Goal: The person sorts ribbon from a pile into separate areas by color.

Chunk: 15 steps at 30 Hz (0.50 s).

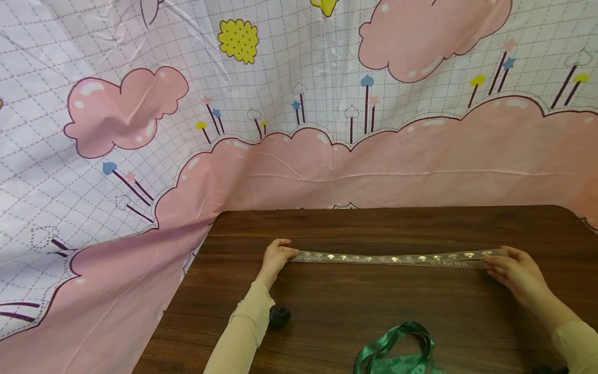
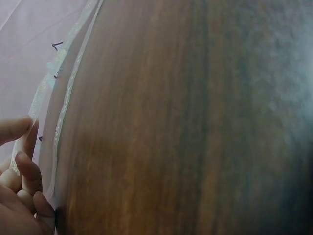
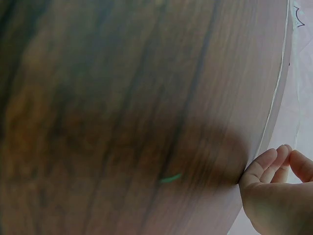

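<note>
Ribbon, see-through with gold and white print, stretches over the counter in the head view, its ends pinched by the left hand and right hand, with green cloth (shiny, partly looped) nearer the person. In the left wrist view, the ribbon runs in two strips, one nipped by the left hand. In the right wrist view, the right hand's fingertips and thumb meet beside its thin edge.
</note>
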{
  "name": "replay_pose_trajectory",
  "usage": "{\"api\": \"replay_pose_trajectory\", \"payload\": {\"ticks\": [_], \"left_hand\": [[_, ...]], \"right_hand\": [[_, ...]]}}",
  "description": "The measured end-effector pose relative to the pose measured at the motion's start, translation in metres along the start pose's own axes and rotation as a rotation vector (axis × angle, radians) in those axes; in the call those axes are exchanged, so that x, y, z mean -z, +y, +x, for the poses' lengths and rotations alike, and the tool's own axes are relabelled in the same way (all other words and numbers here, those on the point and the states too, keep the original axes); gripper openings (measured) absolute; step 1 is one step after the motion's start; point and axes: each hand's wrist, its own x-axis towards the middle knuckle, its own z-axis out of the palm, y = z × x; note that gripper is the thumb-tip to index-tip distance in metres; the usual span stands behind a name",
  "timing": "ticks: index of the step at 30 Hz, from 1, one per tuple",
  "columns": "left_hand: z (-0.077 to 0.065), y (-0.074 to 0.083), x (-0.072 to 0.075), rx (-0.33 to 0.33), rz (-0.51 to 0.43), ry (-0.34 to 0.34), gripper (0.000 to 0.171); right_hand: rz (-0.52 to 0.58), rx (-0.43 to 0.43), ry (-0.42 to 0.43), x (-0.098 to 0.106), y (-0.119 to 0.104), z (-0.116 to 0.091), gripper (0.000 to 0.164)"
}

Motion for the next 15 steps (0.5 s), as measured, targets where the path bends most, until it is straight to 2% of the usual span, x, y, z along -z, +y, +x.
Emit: {"api": "replay_pose_trajectory", "payload": {"ticks": [7, 10, 15], "left_hand": [[-0.002, -0.005, -0.001, -0.012, -0.004, 0.001, 0.044], [-0.003, -0.006, 0.002, -0.015, 0.010, 0.016, 0.045], [-0.009, -0.003, 0.015, -0.011, 0.160, 0.102, 0.046]], "right_hand": [[-0.075, -0.007, 0.001, -0.006, 0.001, 0.000, 0.092], [-0.058, -0.026, -0.010, -0.005, 0.002, -0.003, 0.095], [0.017, -0.033, -0.024, 0.005, 0.001, -0.010, 0.095]]}}
